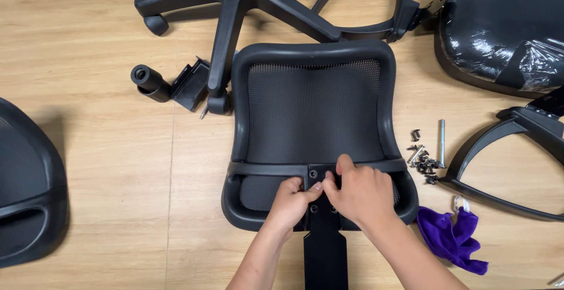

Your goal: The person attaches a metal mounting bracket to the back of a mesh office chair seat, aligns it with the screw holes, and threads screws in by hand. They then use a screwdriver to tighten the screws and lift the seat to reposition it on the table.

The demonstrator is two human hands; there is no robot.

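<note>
At the near edge of the wooden floor (106, 167), a flat black metal bracket (325, 249) runs up from the bottom of the view and lies over the lower bar of a black mesh chair back (314, 108), which lies flat on the boards. Both hands meet on the bracket's upper end, where small round screw holes show. The left hand (291, 202) has its fingers curled in, thumb and forefinger pinched together against the bracket; what they pinch is too small to make out, possibly a screw. The right hand (359, 193) lies just beside it, fingers bent and pressed down on the same spot, thumb raised toward the chair back's crossbar.

To the right of the hands a crumpled purple cloth (452, 237) lies on the floor. A little farther, a heap of small screws (424, 161) and one long bolt (441, 142) lie beside a black armrest (511, 167). At the left edge sits part of another mesh chair back (26, 190). Beyond the chair back lie a black wheeled star base (235, 2), a loose caster (150, 81), and at the far right corner a plastic-wrapped seat cushion (505, 26).
</note>
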